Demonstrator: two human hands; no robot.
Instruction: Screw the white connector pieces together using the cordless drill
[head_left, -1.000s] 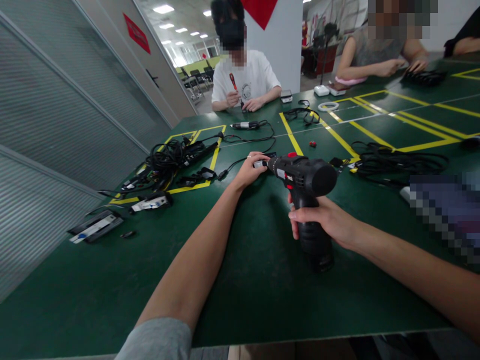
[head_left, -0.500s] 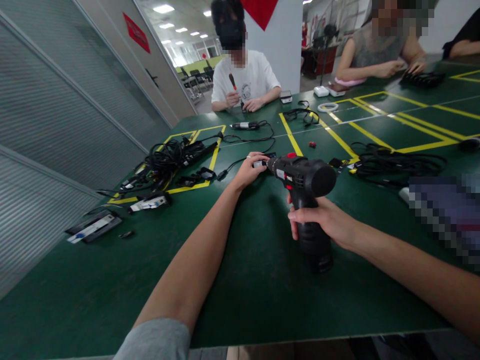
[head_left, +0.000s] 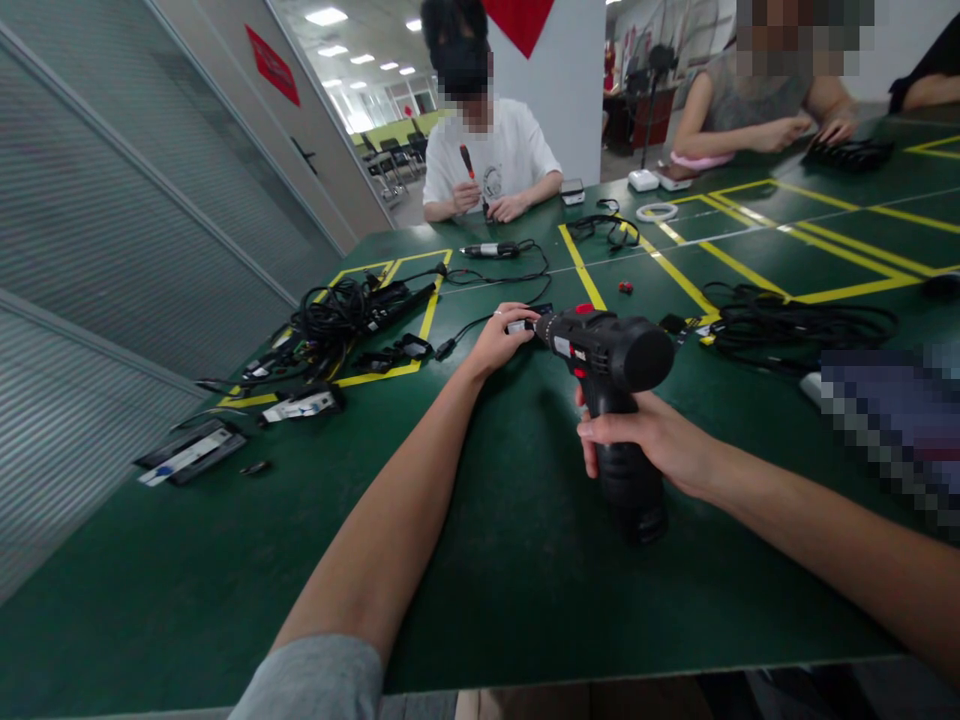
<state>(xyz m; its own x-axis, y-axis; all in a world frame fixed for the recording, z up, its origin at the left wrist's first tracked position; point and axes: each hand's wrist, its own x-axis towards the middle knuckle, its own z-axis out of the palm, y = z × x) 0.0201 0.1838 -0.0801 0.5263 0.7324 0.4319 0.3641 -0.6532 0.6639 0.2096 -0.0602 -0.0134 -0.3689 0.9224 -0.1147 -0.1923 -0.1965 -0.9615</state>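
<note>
My right hand (head_left: 651, 436) is wrapped round the grip of a black cordless drill (head_left: 628, 352) with red accents. The drill points forward and left, its chuck beside the fingers of my left hand (head_left: 496, 345). Those fingers are closed over a small black corded device (head_left: 519, 326) with a white label, pressed to the table. The drill's tip meets or nearly meets this device; the exact contact is too small to tell. A cord with a black plug (head_left: 445, 349) lies left of my left hand.
Tangled black cables (head_left: 337, 318) lie at left, near opened black-and-white casings (head_left: 191, 453). More cables (head_left: 795, 325) lie right of the drill. A small red part (head_left: 625, 287) sits beyond it. Across the green table (head_left: 480, 590), a person in white (head_left: 491, 150) holds a screwdriver (head_left: 466, 160).
Both my hands and the drill keep almost the same place. The view shifts very slightly. The screwdriver across the table tilts a little.
</note>
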